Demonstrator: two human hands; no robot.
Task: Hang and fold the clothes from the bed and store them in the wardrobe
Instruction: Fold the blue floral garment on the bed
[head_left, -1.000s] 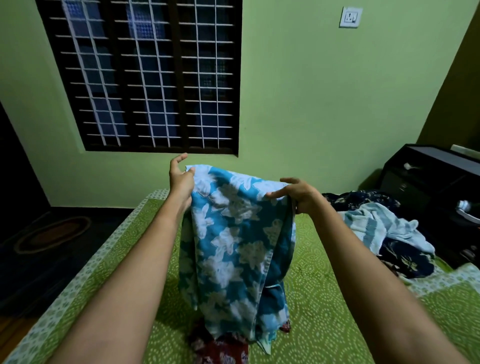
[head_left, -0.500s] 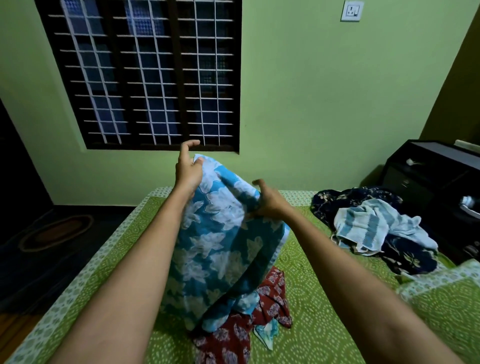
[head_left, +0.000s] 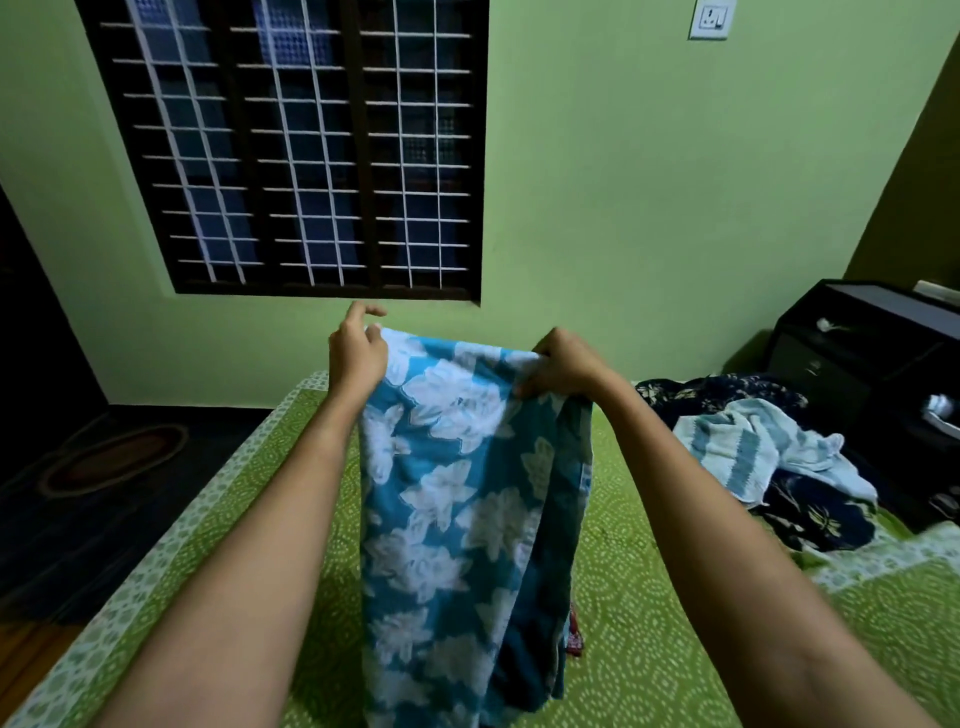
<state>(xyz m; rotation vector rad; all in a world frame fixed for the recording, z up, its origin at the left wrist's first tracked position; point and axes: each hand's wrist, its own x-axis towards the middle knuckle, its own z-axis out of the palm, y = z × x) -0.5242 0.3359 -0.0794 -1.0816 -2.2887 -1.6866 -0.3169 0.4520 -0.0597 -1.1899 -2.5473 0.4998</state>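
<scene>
Above the green bed (head_left: 649, 597), left hand (head_left: 357, 353) and right hand (head_left: 563, 366) pinch the blue floral cloth (head_left: 457, 519) by its top edge, fingers clamped; soft, light fabric, probably best held at the corners.

Blue floral cloth (head_left: 457, 499): held above bed (head_left: 649, 649) by left hand (head_left: 356, 358) and right hand (head_left: 563, 369), hanging down.

A home bedroom, shown by a bed (head_left: 171, 551) spread with a green patterned sheet (head_left: 649, 649), loose clothes (head_left: 769, 457) heaped at its right edge, a barred window (head_left: 291, 150) set in a green wall (head_left: 675, 182), a wall socket (head_left: 710, 19), a dark cabinet (head_left: 857, 343), an oval rug (head_left: 114, 460)
</scene>
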